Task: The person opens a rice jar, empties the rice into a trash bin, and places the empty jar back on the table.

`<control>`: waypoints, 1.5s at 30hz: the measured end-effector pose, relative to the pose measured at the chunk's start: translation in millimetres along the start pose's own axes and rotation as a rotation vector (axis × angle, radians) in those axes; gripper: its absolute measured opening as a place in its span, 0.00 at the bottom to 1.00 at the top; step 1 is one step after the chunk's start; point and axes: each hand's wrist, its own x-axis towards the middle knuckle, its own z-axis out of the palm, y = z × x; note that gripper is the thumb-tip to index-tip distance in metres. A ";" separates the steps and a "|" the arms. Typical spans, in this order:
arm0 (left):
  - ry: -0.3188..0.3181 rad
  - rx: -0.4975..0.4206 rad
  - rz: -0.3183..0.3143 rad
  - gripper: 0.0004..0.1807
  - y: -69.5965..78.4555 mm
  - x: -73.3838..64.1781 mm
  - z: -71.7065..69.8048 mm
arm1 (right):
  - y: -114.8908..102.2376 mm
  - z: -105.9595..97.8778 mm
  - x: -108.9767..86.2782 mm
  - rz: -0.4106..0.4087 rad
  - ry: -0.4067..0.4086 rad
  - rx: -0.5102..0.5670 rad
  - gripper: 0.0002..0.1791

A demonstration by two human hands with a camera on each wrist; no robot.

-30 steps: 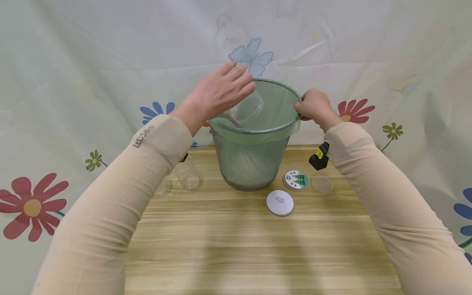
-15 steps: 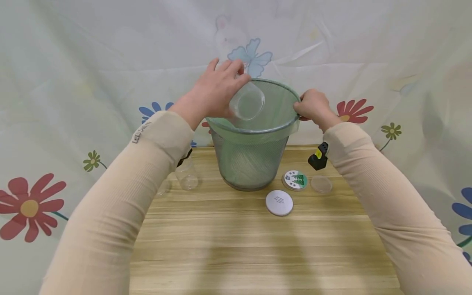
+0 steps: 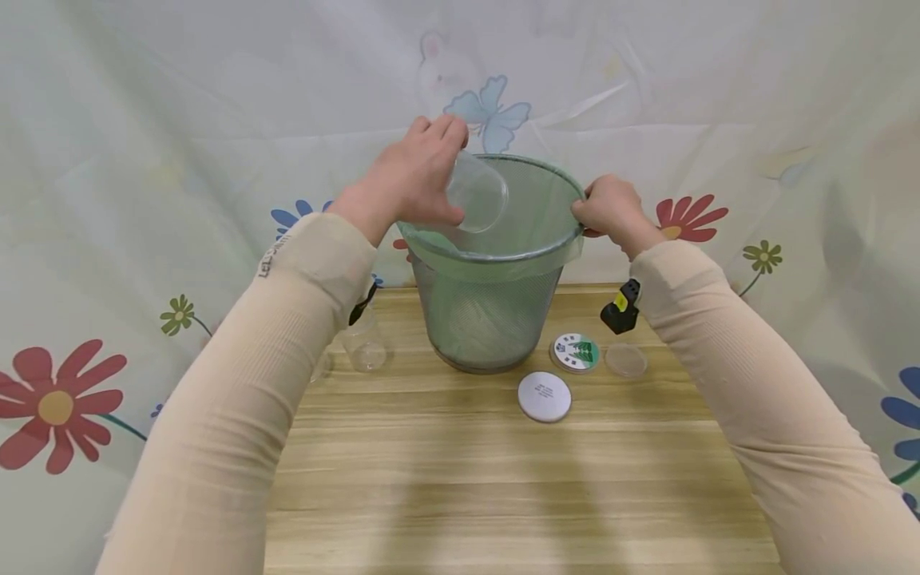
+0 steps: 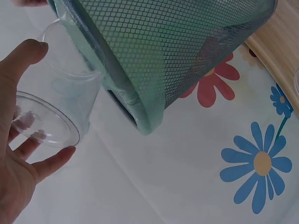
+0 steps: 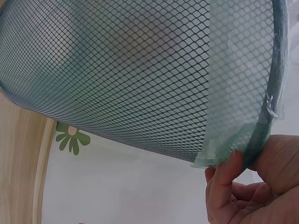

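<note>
A mesh wastebasket (image 3: 496,311) lined with a thin green bag stands on the table. My left hand (image 3: 413,172) is above its left rim, gripping a clear plastic cup (image 3: 480,196) tilted on its side over the opening. In the left wrist view the thumb and fingers reach around the cup (image 4: 60,102), which overlaps the bagged rim. My right hand (image 3: 614,209) pinches the basket's right rim. The right wrist view shows its thumb and fingers (image 5: 226,179) on the folded-over bag edge.
On the table, a green-and-white printed round lid (image 3: 575,352), a white disc (image 3: 545,397) and a clear disc (image 3: 626,361) lie right of and before the basket. A clear container (image 3: 368,351) stands at left, another partly behind the left sleeve. A flowered curtain (image 3: 251,96) hangs behind.
My left hand has turned so its thumb shows, and has shifted slightly left with the cup over the basket. My right hand stays on the rim.
</note>
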 end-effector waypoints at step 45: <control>-0.021 -0.182 -0.490 0.43 -10.3 0.1 2.6 | -6.4 1.3 -4.0 -0.016 0.010 -0.016 0.17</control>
